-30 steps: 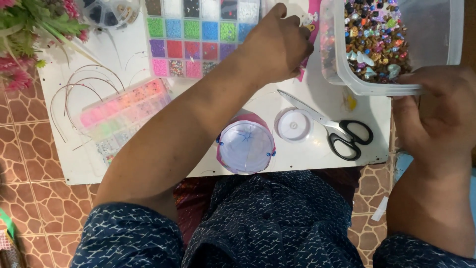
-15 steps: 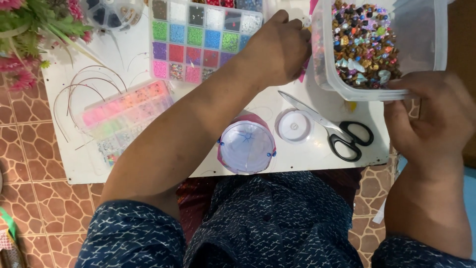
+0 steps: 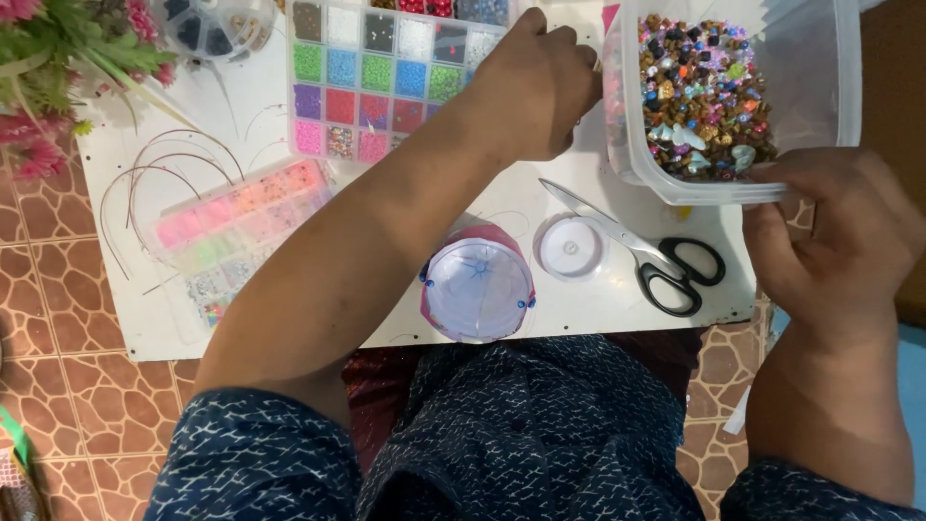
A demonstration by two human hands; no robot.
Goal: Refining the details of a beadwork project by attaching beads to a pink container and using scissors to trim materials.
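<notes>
My right hand (image 3: 839, 241) grips the near rim of a clear plastic tub (image 3: 810, 87), which holds a heap of mixed coloured beads (image 3: 699, 96). My left hand (image 3: 540, 87) is closed in a fist over the white board (image 3: 116, 280), pressed against the tub's left wall. Its fingertips are pinched together at the tub's edge, and what they hold, if anything, is hidden. Just left of this hand lies a compartment box (image 3: 386, 77) of sorted coloured beads.
Black-handled scissors (image 3: 666, 260), a small white spool (image 3: 571, 247) and a round clear lidded pot (image 3: 477, 289) lie at the board's near edge. A pastel bead box (image 3: 241, 222), wire hoops (image 3: 145, 183), pink flowers (image 3: 58, 58) and a round divided case (image 3: 217, 24) are at the left.
My right hand has shifted a little lower and leftward along the tub's near rim, keeping its grip. My left fist stays at the tub's left wall.
</notes>
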